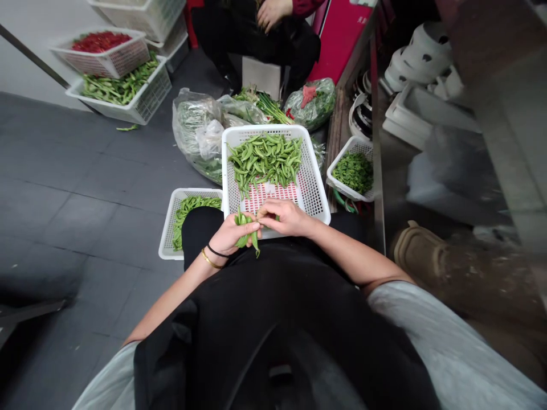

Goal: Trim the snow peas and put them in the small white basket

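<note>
My left hand (pixel 234 232) is closed around a small bunch of green pea pods (pixel 243 226), and one pod hangs below the fingers. Pressed up against it, my right hand (pixel 284 217) pinches at the end of a pod, with a bit of green showing at its fingers. Both hands are over the near rim of a white perforated basket (pixel 314 193) resting at my lap. Loose pea pods (pixel 267 159) are heaped toward the far side of that basket. To the left and lower, another white basket (pixel 168 228) holds more pods.
Bagged greens (pixel 196 125) and a second bag (pixel 314 105) lie beyond the basket. Leafy greens fill a basket (pixel 339 185) at right, beside a metal shelf edge (pixel 378 171). Stacked baskets (pixel 145 105) stand back left. A person (pixel 260 34) sits opposite.
</note>
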Available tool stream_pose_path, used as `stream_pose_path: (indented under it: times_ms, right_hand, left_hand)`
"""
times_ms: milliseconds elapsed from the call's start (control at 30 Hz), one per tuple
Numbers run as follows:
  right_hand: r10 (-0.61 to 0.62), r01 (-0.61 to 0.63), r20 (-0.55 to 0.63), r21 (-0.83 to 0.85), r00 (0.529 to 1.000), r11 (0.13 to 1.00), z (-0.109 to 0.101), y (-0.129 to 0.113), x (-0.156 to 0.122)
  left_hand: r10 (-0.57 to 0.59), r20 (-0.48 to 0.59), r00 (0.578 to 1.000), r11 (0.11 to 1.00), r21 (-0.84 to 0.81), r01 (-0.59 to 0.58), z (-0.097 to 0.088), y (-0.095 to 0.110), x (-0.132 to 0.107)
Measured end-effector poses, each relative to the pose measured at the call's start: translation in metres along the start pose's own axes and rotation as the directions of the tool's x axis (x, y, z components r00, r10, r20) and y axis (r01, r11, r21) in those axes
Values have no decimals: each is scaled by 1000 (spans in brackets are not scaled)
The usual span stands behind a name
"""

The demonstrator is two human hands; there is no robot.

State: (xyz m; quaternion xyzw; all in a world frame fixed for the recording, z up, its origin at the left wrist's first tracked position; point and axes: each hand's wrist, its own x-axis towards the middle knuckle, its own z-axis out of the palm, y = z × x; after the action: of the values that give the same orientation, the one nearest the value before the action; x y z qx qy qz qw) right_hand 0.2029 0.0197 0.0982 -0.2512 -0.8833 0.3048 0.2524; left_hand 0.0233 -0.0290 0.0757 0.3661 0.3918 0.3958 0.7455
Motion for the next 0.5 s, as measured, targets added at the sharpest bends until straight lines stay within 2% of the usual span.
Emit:
stream_pose_path:
  times_ms: [167, 267, 333, 400, 433, 500]
  right_hand:
    - [123, -158, -137, -287, 983, 945, 16, -6, -1]
    - [137, -194, -195, -312, 971, 930, 10, 1, -6]
    - [170, -240, -257, -271, 951, 932, -3, 10, -13]
    - [227, -300, -294, -234, 929, 925, -18, 18, -19]
    - [249, -315, -283, -216, 926, 924, -24, 21, -21]
    - [268, -306, -209, -181, 941, 935, -26, 21, -21]
  left_hand:
    - [36, -161, 986, 988, -142, -59, 11, -5, 3]
    - [65, -296, 953, 979, -164, -118, 7, -3, 5]
    - [155, -431, 889, 974, -87, -211, 0, 0, 5]
    - [271, -518, 811, 955, 40, -294, -5, 3, 5]
    - [322, -524, 788, 943, 104, -317, -7, 3, 4]
    - [396, -485, 779, 918, 223, -328, -7, 3, 5]
